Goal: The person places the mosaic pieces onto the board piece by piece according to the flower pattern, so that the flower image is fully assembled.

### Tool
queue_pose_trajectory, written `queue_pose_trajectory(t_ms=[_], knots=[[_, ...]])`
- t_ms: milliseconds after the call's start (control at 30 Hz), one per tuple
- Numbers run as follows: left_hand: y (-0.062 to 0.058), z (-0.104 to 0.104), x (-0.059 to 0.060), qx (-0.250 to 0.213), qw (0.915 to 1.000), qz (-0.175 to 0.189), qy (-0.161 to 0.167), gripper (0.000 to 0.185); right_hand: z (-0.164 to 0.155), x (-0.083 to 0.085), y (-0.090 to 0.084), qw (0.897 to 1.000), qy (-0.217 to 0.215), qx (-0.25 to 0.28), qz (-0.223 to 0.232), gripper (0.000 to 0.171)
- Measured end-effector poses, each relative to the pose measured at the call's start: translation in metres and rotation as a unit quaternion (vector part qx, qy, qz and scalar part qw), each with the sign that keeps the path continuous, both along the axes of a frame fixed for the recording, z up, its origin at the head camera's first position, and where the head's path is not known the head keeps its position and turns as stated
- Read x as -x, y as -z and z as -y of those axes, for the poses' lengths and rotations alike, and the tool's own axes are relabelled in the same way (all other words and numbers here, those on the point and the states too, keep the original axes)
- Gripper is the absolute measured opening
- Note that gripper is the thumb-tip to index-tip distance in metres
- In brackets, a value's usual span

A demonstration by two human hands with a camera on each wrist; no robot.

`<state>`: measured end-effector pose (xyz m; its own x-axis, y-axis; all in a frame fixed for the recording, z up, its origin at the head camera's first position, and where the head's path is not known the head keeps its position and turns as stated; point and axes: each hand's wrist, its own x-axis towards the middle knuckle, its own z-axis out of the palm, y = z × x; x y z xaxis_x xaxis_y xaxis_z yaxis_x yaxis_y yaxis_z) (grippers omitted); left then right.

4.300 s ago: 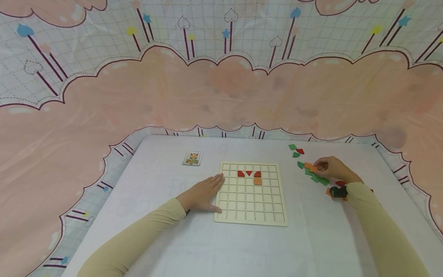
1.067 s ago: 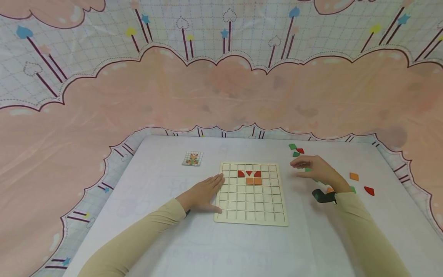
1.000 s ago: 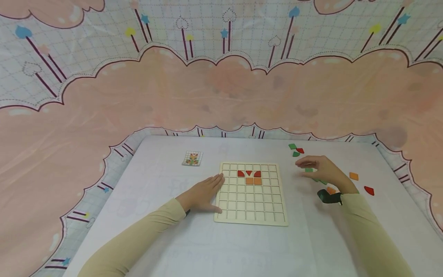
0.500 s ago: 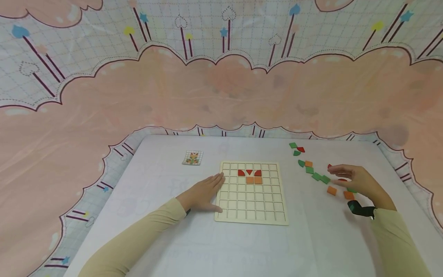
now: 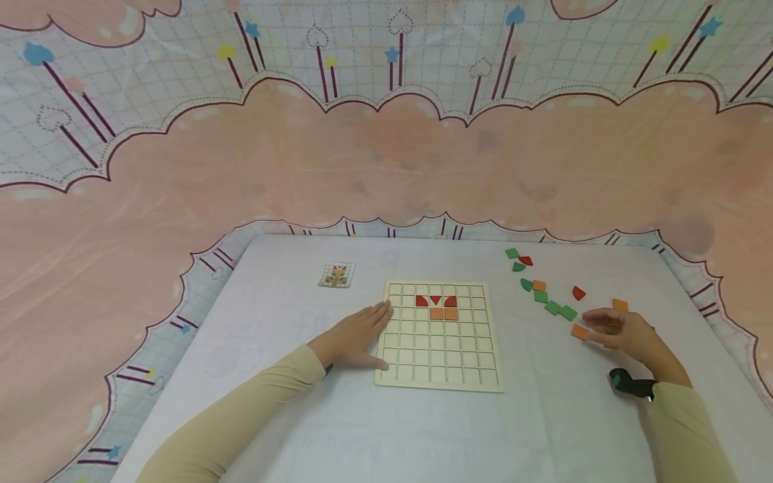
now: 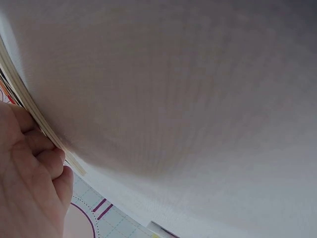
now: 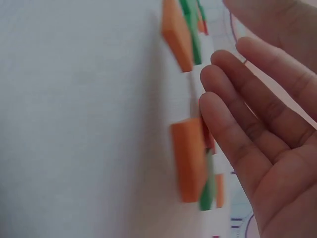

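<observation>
White cloth-covered table (image 5: pixel 423 429) under head view: left hand (image 5: pixel 353 339) flat, fingers straight, against square wooden grid board (image 5: pixel 439 372); right hand (image 5: pixel 622 329) relaxed, empty, beside orange square wooden tile (image 5: pixel 580 331). Left wrist: fingers (image 6: pixel 34 163) touch board edge. Right wrist: straight fingers (image 7: pixel 237 134) hover near orange tile (image 7: pixel 190 158).

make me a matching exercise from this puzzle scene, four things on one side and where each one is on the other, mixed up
Things:
1. left hand
2. right hand
3. pattern card
4. two orange squares

Places:
A. in the grid board, side by side under the red pieces
B. alone on the table, beyond the board's left corner
C. flat on the table against the board's left edge
D. among the loose pieces to the right of the board

Pairs: 1-C, 2-D, 3-B, 4-A
</observation>
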<state>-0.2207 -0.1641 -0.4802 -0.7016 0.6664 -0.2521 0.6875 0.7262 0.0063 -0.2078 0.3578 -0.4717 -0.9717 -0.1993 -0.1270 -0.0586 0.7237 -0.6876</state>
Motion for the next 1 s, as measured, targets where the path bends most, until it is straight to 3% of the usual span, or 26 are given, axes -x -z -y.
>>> queue_pose_trajectory(t_ms=[267, 600, 1000], knots=[[0.000, 0.000, 0.000, -0.002, 1.0000, 0.000, 0.001, 0.108, 0.001, -0.001, 0.006, 0.999, -0.011, 0.014, -0.031, 0.041], [0.000, 0.000, 0.001, -0.005, 1.0000, 0.001, -0.005, 0.108, 0.006, 0.004, 0.005, 1.000, -0.005, 0.014, -0.003, 0.045], [0.000, -0.001, 0.000, -0.002, 1.0000, 0.002, -0.006, 0.109, 0.010, 0.002, 0.003, 1.000, 0.000, -0.025, 0.014, 0.045]])
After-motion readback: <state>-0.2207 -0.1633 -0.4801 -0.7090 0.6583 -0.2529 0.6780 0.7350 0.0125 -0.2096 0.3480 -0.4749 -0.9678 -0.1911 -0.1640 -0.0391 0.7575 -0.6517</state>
